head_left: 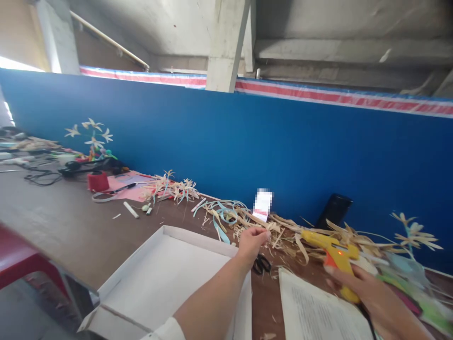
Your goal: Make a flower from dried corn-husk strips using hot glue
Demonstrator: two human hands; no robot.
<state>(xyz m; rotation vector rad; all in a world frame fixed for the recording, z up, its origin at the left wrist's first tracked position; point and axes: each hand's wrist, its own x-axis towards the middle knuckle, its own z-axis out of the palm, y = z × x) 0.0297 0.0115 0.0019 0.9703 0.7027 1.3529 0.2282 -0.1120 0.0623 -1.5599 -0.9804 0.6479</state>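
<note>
My left hand reaches forward over the white box lid and pinches a thin pale straw strip at the edge of a pile of dried straw. My right hand, blurred at the lower right, grips a yellow glue gun with an orange trigger, its nozzle pointing left toward the straw. Black-handled scissors lie on the brown table just under my left hand.
A printed paper sheet lies below the glue gun. Straw flowers stand at the right, more at the far left. A red spool, pink paper, cables and a black phone line the blue wall. A red stool stands left.
</note>
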